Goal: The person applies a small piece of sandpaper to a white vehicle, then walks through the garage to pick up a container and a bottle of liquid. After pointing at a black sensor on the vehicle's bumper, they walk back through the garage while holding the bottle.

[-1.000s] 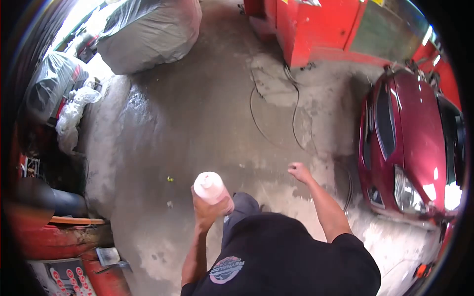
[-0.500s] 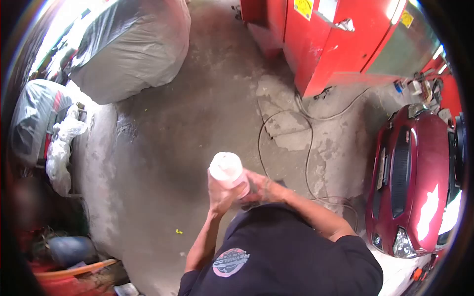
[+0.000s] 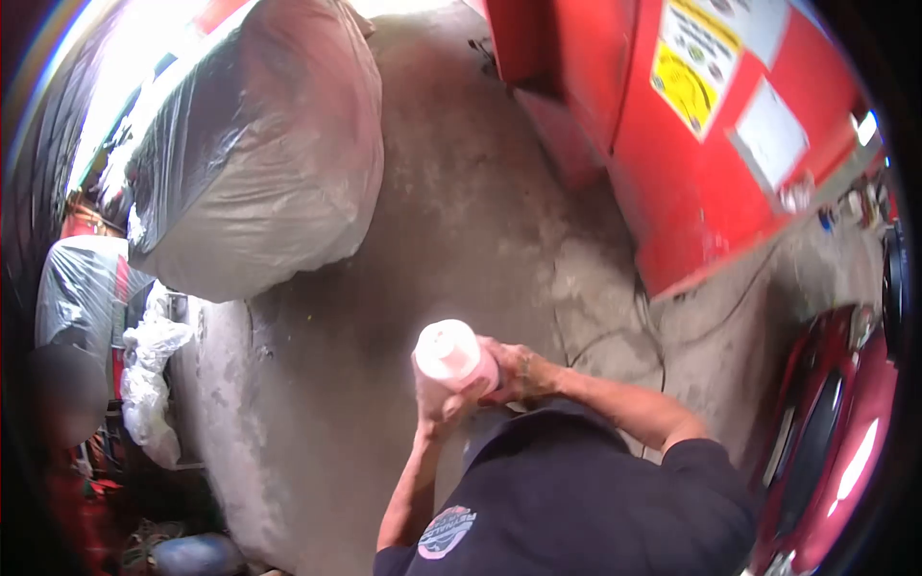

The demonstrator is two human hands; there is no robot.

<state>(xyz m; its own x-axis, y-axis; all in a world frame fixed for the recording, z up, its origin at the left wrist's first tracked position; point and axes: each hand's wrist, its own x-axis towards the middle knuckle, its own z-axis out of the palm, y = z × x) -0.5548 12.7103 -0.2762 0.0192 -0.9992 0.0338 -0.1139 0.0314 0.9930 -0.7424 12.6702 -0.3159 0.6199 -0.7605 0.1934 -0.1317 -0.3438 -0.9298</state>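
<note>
A bottle (image 3: 448,349) with a white top and a pinkish body is held upright in front of my chest. My left hand (image 3: 444,405) wraps around its near left side, with the thumb across the front. On the other side, my right hand (image 3: 517,372) closes against the bottle's right flank; its fingertips are partly hidden behind the body. The label and the lower part of the bottle are covered by my hands.
A plastic-covered vehicle (image 3: 279,182) stands ahead on the left, with crumpled clear plastic (image 3: 152,374) nearer. A red cabinet-like structure (image 3: 663,182) with posted notices rises at right. A dark red car (image 3: 836,451) is at the right edge. A hose (image 3: 663,360) lies on the concrete floor.
My view has shifted forward and turned, so the red structure and the covered vehicle look larger and closer. Both hands keep hold of the bottle in front of me.
</note>
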